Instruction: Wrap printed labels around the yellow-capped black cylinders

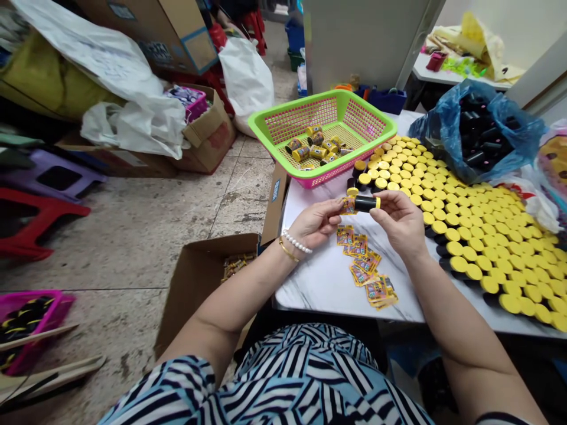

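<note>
My right hand (398, 221) pinches a small black bottle (365, 203) with a yellow cap, held sideways above the white marble table (323, 277). My left hand (315, 223) grips a small orange sticker label (348, 206) against the bottle's left end. A row of loose sticker labels (365, 268) lies on the table just below my hands. Many upright black bottles with yellow caps (469, 227) stand packed together to the right of my hands.
A green and pink basket (381, 121) holding several labelled bottles sits behind my hands. A blue plastic bag (481, 133) of black bottles lies at the back right. An open cardboard box (201, 277) stands on the floor left of the table, with stools and boxes beyond.
</note>
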Available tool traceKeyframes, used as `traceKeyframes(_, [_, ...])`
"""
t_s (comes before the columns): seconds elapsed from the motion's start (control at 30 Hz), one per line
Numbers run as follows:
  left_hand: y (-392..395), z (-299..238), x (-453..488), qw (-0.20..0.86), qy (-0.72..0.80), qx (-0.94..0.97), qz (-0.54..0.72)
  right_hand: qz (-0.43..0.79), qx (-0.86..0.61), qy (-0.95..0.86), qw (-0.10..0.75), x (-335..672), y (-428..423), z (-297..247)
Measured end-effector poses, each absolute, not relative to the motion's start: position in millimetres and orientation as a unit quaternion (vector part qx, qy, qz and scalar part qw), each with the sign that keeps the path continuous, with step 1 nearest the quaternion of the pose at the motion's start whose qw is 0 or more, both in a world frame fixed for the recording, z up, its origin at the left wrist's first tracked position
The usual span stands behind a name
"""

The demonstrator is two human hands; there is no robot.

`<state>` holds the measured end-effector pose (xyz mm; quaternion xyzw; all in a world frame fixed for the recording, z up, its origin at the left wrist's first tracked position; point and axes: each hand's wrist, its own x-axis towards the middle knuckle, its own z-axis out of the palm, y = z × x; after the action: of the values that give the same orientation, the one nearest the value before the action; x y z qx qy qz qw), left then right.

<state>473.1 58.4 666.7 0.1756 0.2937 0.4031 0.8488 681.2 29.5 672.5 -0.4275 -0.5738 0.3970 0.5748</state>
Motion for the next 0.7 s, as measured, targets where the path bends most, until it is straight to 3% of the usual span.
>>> traceKeyframes(0.5, [59, 661, 475, 0.832, 0.297, 0.228, 0.41, 0.379, -0.472, -0.612, 0.51, 675, 13, 676])
traceKeyframes(0.7, [52, 661, 477, 0.715, 0.354, 0.31, 0.517, 0.421, -0.429, -0.582, 0.547, 678, 20, 675])
